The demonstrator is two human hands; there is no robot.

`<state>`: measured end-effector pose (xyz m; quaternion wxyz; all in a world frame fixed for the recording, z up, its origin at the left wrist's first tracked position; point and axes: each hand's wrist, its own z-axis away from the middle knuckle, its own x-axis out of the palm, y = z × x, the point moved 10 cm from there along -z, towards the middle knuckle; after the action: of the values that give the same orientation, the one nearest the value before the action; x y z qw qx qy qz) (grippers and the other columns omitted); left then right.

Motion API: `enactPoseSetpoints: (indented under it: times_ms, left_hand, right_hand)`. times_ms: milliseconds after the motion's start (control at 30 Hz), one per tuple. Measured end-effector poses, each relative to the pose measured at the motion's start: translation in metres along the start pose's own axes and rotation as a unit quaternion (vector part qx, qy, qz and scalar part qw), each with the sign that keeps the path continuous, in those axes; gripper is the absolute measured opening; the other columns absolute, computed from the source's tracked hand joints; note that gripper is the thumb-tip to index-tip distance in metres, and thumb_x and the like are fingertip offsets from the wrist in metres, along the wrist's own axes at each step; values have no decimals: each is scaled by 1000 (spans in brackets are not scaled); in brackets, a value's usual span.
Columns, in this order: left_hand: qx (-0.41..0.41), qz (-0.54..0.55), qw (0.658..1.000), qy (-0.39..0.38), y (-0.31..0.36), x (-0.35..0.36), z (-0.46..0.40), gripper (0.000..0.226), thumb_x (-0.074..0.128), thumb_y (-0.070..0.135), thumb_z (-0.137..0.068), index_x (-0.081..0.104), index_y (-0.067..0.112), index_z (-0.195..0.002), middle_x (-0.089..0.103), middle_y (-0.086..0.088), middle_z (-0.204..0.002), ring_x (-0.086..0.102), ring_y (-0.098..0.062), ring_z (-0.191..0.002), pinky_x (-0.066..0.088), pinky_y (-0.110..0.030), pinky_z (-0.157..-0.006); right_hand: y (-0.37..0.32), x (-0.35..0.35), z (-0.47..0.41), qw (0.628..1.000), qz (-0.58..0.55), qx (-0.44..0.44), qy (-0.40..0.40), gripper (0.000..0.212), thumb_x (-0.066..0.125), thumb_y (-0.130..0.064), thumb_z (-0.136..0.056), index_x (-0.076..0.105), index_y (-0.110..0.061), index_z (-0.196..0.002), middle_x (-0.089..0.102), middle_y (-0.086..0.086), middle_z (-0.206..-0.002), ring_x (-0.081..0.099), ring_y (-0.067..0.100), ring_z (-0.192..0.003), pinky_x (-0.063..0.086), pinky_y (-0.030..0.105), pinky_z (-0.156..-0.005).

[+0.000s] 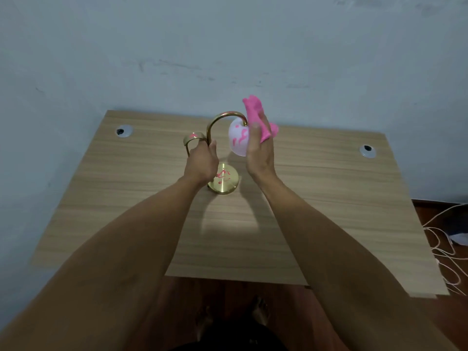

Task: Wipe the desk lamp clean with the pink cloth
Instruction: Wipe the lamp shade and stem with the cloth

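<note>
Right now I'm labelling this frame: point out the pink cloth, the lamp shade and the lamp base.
pink cloth (254, 110): head view, upper bunched part.
lamp shade (239, 140): head view, white front face.
lamp base (225, 182): head view, gold disc top.

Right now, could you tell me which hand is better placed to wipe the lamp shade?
Right. The right hand holds the cloth against the shade, while the left hand grips the gold stem, steadying the lamp.

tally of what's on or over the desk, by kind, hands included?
Desk lamp: 1
Pink cloth: 1
Hands: 2, left hand gripping the lamp stem, right hand pressing the cloth to the shade
Cable holes in the desk: 2, and
Total: 6
</note>
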<state>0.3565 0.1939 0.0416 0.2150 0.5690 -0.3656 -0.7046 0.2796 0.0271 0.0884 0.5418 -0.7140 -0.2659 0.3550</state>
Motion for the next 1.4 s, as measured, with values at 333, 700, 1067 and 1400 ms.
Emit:
enactPoseSetpoints:
  times_ms: [333, 700, 1067, 1400]
  left_hand:
    - [5, -17, 999, -30, 2, 2, -3, 43, 31, 38, -107, 55, 4, -102, 64, -15, -91, 62, -37, -91, 44, -36, -73]
    - [0, -3, 998, -57, 0, 4, -4, 42, 31, 35, -108, 55, 1, -110, 66, -20, -104, 61, -36, -98, 40, -32, -76]
    - [33, -28, 994, -100, 11, 3, -4, 42, 30, 25, -109, 56, -8, -110, 66, -28, -106, 62, -41, -98, 49, -41, -83]
    - [51, -42, 989, -134, 12, 2, -5, 40, 32, 26, -109, 55, -6, -114, 65, -25, -111, 61, -38, -104, 49, -42, -91]
  right_hand:
    - [10, 6, -20, 995, -86, 42, 2, 50, 27, -35, -106, 67, -23, -133, 69, -6, -135, 59, 13, -133, 41, 49, -118]
    - [1, 1, 25, 989, 118, -89, 5, 65, 43, -35, -109, 13, -17, -165, 15, 2, -173, 11, 20, -160, 25, 51, -127]
    - [-6, 44, 55, 786, 534, -310, -21, 68, 40, -43, -103, 26, -12, -162, 22, 16, -170, 15, 36, -159, 11, 60, -128]
    - [-30, 42, 44, 727, 607, -321, -16, 65, 46, -43, -97, 45, -9, -152, 48, 13, -157, 44, 33, -145, 35, 53, -111]
